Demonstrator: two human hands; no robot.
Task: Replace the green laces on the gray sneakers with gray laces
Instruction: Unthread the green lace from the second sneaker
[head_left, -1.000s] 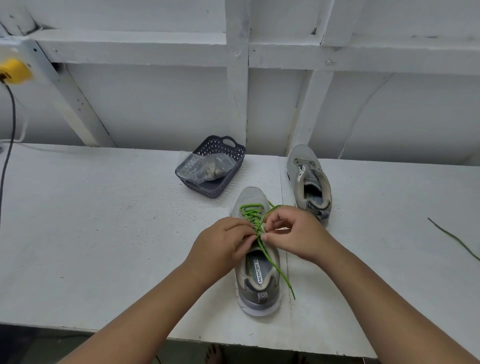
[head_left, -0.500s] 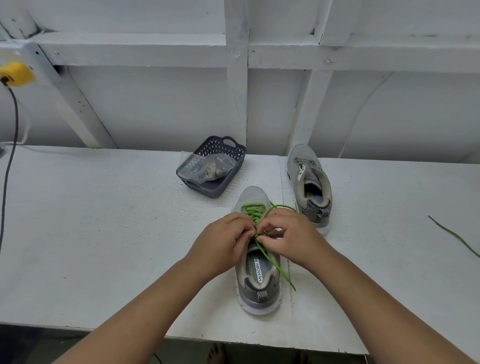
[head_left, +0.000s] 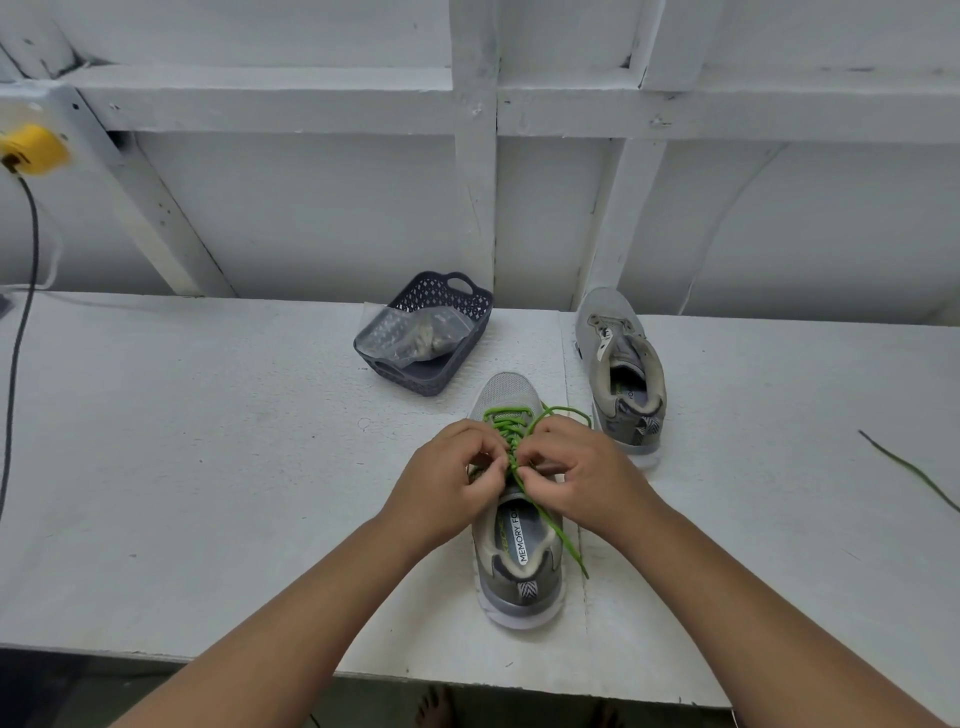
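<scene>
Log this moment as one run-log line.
step: unlacing near sneaker | left hand, right hand: both pinching green lace | far sneaker: no lace | basket: holds bag

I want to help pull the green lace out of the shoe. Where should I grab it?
Grab the loose tail of the green lace where it trails over the near sneaker's collar on the right side. Come from the right, pinching it from above: that stretch lies free and unthreaded, while the crossed part nearer the toe is busy under the left hand and right hand.
</scene>
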